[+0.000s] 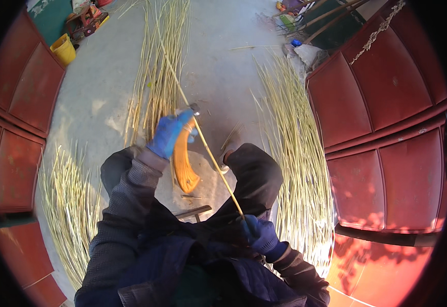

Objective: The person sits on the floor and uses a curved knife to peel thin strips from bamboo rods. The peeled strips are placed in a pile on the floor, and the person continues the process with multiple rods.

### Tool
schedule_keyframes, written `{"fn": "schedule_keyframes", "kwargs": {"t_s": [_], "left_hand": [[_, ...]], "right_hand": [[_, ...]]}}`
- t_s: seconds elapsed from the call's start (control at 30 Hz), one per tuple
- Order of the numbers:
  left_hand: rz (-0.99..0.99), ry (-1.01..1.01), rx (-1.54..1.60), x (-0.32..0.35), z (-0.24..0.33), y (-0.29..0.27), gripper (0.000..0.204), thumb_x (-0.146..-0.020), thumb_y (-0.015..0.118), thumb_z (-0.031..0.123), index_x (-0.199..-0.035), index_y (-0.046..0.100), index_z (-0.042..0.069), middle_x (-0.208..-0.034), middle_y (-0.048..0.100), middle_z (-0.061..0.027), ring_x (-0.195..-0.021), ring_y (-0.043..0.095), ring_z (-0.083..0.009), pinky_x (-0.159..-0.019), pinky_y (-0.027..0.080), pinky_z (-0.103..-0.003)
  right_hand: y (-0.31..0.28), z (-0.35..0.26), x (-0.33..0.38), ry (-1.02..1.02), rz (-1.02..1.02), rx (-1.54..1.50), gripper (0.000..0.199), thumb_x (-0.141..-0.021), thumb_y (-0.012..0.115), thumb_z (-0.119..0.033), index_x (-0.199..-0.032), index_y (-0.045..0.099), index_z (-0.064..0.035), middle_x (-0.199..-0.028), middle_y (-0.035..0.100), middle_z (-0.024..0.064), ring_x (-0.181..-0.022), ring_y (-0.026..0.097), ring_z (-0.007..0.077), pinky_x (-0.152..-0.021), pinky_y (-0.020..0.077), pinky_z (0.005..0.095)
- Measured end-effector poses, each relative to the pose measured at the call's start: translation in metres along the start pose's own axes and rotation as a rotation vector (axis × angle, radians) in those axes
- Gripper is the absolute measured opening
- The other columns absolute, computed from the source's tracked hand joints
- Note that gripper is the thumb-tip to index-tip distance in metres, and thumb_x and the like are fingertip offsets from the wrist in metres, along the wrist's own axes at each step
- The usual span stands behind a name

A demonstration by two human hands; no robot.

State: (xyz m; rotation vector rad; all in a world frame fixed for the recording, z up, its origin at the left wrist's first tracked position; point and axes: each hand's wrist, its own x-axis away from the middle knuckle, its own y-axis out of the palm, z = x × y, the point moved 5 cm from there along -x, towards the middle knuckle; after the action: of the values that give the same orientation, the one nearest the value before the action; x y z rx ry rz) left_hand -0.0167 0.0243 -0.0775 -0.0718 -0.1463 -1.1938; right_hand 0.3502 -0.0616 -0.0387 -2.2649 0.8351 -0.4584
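My left hand (168,134), in a blue glove, is closed around a curved orange-yellow handle (185,166) with a small metal piece (195,109) at its upper end. The kind of tool is not clear. A long, thin pale stalk (214,162) passes beside the metal piece and slants down to my right hand (263,238). That hand, gloved in blue too, is closed on the stalk's lower end near my right thigh. The stalk's far end reaches over a bundle of stalks (159,97) on the floor ahead. Glove and tool hide where stalk and metal meet.
Pale stalks lie in piles at the left (72,210) and right (300,169). Red panelled doors (382,179) flank both sides. A yellow bucket (63,49) stands far left. Poles (331,18) and mixed items lie far right. A small wooden piece (193,211) shows between my legs.
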Motion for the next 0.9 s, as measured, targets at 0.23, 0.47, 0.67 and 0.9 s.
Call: {"fn": "schedule_keyframes", "kwargs": {"t_s": [0.23,0.47,0.67,0.9], "left_hand": [[-0.04,0.187,-0.336,-0.061,0.024,-0.132,0.038,-0.107,0.057,0.027,-0.139,0.06,0.008,-0.095,0.068,-0.0081,-0.074,0.066,-0.0133,-0.072,0.059,-0.027],[0.479,0.008,0.021,-0.105,0.02,-0.308,0.042,-0.102,0.063,0.037,-0.133,0.066,0.008,-0.102,0.069,-0.0079,-0.083,0.067,-0.0155,-0.072,0.058,-0.028],[0.513,0.239,0.137,-0.076,0.066,-0.456,0.043,-0.106,0.058,0.038,-0.133,0.059,0.006,-0.107,0.067,-0.0061,-0.091,0.066,-0.0123,-0.078,0.057,-0.024],[0.314,0.023,-0.019,-0.073,0.02,-0.33,0.048,-0.103,0.06,0.042,-0.133,0.063,0.004,-0.114,0.068,-0.0095,-0.091,0.068,-0.0145,-0.073,0.055,-0.026]], "right_hand": [[-0.012,0.011,0.156,0.021,-0.019,0.272,0.018,-0.083,0.073,-0.01,-0.098,0.063,-0.006,-0.064,0.059,0.0126,-0.055,0.059,0.0333,-0.05,0.0443,0.047],[0.001,0.114,0.354,0.956,-0.175,0.053,0.009,-0.09,0.062,-0.011,-0.085,0.067,-0.005,-0.061,0.062,0.013,-0.051,0.059,0.0362,-0.051,0.047,0.0454],[-0.045,0.101,0.412,0.553,-0.127,0.535,0.008,-0.09,0.064,-0.011,-0.096,0.066,-0.0058,-0.067,0.068,0.011,-0.058,0.065,0.0348,-0.06,0.0531,0.0468],[-0.062,0.126,0.291,0.586,0.009,0.624,0.012,-0.093,0.062,-0.014,-0.098,0.065,-0.0044,-0.062,0.063,0.0114,-0.056,0.062,0.0346,-0.063,0.0501,0.0488]]}}
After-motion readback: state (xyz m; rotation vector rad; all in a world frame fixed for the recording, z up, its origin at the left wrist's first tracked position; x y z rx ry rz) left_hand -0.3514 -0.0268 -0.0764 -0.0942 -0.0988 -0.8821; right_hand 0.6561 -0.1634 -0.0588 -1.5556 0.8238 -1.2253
